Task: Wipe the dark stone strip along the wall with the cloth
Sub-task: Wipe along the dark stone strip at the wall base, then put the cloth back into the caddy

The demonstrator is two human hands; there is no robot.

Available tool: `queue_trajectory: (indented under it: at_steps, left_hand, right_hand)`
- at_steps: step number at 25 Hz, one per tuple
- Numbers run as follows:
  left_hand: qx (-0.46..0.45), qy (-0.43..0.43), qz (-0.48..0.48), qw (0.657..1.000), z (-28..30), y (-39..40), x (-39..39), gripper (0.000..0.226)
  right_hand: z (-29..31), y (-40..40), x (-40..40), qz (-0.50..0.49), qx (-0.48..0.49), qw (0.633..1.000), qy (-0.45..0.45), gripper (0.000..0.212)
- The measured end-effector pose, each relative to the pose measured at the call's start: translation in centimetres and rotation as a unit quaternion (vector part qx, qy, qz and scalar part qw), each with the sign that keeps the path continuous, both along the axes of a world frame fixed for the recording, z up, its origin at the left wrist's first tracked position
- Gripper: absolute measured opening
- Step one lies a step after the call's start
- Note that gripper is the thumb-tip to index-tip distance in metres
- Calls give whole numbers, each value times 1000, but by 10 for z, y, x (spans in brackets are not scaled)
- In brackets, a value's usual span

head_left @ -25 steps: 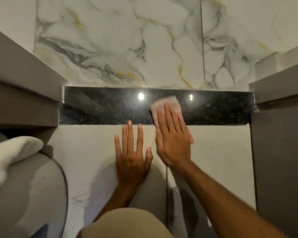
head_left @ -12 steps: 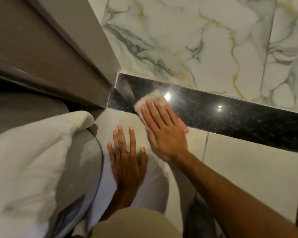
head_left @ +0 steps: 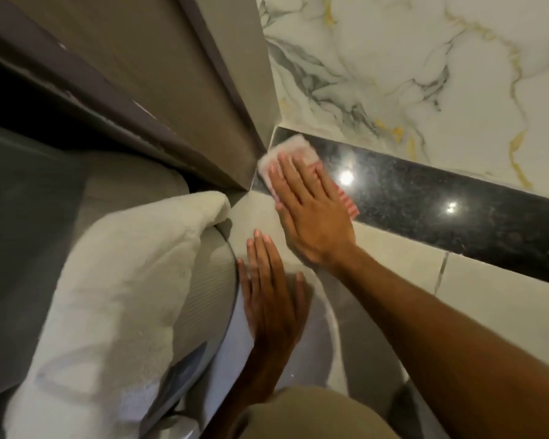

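A glossy dark stone strip (head_left: 441, 201) runs along the wall between veined marble above and pale tiles below. My right hand (head_left: 311, 210) lies flat on a pale pink cloth (head_left: 290, 152) and presses it onto the strip's far left end, right at the corner with the brown panel. Most of the cloth is hidden under the fingers; a red-striped edge shows at its right. My left hand (head_left: 273, 296) rests flat and empty on the pale tile below, fingers slightly apart.
A brown cabinet panel (head_left: 210, 90) closes the corner on the left. A folded white towel (head_left: 114, 296) lies on a grey ribbed round object (head_left: 203, 299) beside my left hand. Marble wall (head_left: 425, 74) above the strip; my knee (head_left: 314, 413) is at the bottom.
My right hand has slid the cloth leftward along the strip from its middle to the left corner. The view has swung left. My left hand stayed flat on the tile.
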State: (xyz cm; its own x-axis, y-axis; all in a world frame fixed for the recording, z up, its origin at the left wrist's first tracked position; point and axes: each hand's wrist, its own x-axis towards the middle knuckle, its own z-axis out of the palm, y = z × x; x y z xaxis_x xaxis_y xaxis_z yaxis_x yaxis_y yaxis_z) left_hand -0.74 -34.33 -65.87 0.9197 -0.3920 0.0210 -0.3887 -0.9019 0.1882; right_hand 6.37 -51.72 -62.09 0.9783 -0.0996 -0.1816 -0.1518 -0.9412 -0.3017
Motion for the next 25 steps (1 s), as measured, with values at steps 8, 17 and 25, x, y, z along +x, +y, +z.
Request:
queue_trajectory:
  at_steps: [8,17,25]
  left_hand:
    - [49,17,-60,997,4,-5,0,73]
    - [126,104,-91,982,46,-12,3,88]
    - [178,239,-215,930,339,-18,-25,82]
  right_hand:
    - [4,-74,-49,-93,-31,995,17,67]
    - [44,4,-92,-176,78,978,76,85]
    - [326,19,-196,-449,417,765,198,55]
